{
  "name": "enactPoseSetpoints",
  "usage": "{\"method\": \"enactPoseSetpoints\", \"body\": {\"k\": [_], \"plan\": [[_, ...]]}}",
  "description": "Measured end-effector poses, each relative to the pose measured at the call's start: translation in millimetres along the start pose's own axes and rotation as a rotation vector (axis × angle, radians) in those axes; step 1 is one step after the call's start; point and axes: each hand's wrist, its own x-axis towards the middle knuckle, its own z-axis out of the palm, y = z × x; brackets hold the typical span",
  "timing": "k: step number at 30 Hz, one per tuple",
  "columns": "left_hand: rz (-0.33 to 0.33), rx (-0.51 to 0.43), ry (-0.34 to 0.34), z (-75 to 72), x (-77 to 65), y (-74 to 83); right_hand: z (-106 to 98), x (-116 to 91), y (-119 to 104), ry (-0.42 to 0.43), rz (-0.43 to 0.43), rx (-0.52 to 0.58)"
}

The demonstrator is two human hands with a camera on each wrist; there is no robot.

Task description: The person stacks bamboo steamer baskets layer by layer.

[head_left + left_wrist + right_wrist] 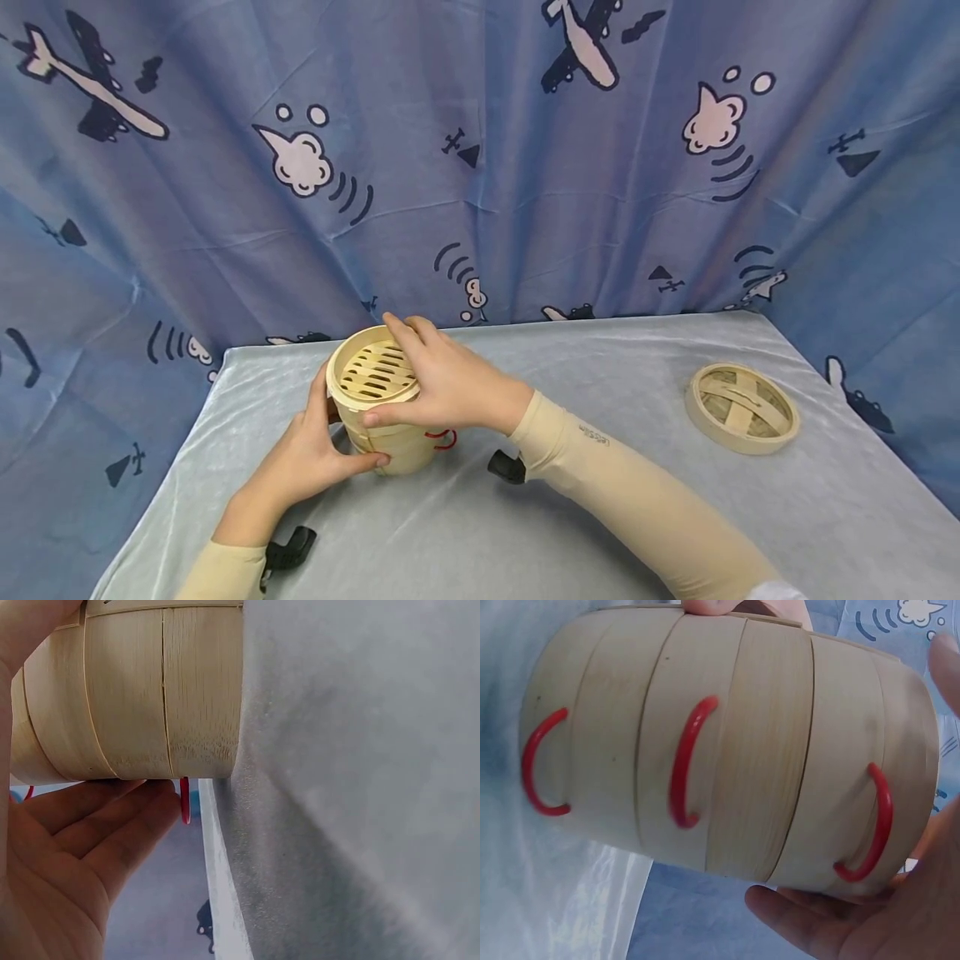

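A stack of round bamboo steamer baskets (pixel 401 450) stands at the left of the table, its slotted floor (pixel 367 373) showing inside the top rim. My left hand (pixel 309 457) grips the stack's left side, thumb in front and fingers (pixel 124 825) around the far side. From the right, my right hand (pixel 453 379) holds the top basket, thumb on the front wall and fingers over the back rim. Red loop handles (pixel 679 780) stick out from the stack's side in the right wrist view. Three tiers fit closely one on another there.
A round bamboo steamer lid (pixel 742 410) with a woven cross strip lies at the right of the table. Pale grey cloth (pixel 600 358) covers the table. Blue curtains (pixel 510 200) with printed planes hang behind it. Black wrist mounts (pixel 291 550) sit on both forearms.
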Motion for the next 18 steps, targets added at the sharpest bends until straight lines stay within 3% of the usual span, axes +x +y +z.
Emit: {"method": "enactPoseSetpoints", "body": {"k": [5, 18], "plan": [[0.002, 0.008, 0.005, -0.2, 0.8, 0.9, -1.9, -11.5, 7.1, -0.011, 0.023, 0.035], [0.015, 0.013, 0.023, 3.3, -1.7, -2.6, -9.8, -46.3, 21.9, -0.011, 0.031, -0.035]]}}
